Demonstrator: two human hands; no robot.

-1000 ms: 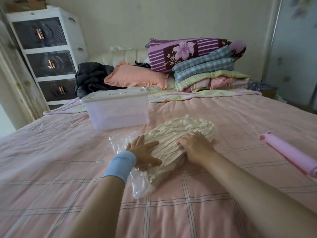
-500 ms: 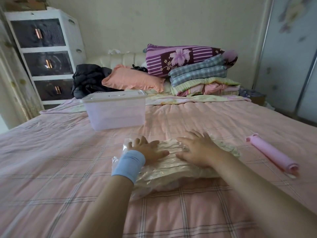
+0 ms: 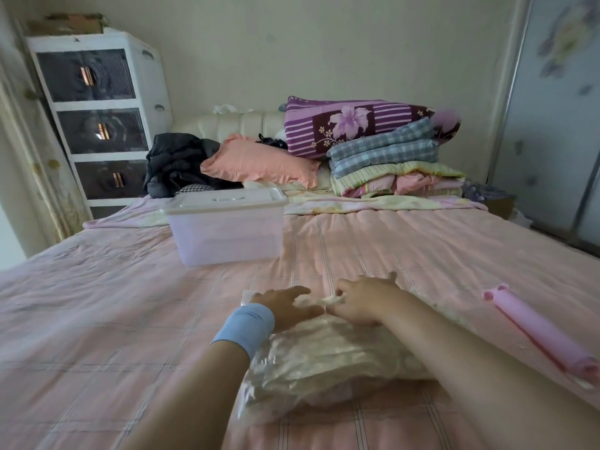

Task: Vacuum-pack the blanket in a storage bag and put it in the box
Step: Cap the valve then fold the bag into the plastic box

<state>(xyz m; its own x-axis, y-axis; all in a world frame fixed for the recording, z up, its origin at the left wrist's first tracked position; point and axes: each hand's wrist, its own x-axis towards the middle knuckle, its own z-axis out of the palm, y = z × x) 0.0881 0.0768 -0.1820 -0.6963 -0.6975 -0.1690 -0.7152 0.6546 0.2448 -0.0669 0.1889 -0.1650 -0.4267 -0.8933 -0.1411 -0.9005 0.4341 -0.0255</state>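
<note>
A clear storage bag (image 3: 324,362) with a cream blanket packed flat inside lies on the pink bed in front of me. My left hand (image 3: 282,303), with a blue wristband, rests on the bag's far end with its fingers stretched forward. My right hand (image 3: 363,302) sits beside it, fingers curled and pinching a fold of the bag's far edge. The translucent plastic box (image 3: 224,235), its white lid shut, stands farther back on the bed, left of centre.
A pink cylindrical pump (image 3: 545,332) lies on the bed to the right. Folded bedding (image 3: 389,157), a salmon pillow (image 3: 256,160) and a dark jacket (image 3: 178,160) are piled at the headboard. A white drawer unit (image 3: 94,115) stands back left.
Both hands slid forward from the middle of the bag to its far edge. The right hand went from pressing flat to curling on the edge. The bag now lies flatter and nearer me.
</note>
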